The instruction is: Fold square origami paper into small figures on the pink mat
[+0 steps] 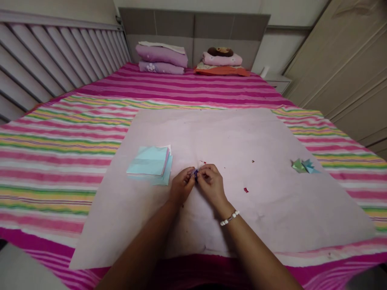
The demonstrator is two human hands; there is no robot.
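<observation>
My left hand and my right hand meet over the middle of a large pale pink sheet spread on the bed. Both are closed in a pinch on a tiny bluish-purple folded paper piece held between the fingertips. The piece is mostly hidden by my fingers. A white bead bracelet circles my right wrist. A stack of light blue square papers lies just left of my left hand. Two small folded paper shapes, green and blue, rest at the sheet's right edge.
The bed wears a pink, green and yellow striped cover. Folded purple bedding and a pink-and-orange pile sit by the grey headboard. A slatted rail runs along the left, a wardrobe on the right. Small red scraps dot the sheet.
</observation>
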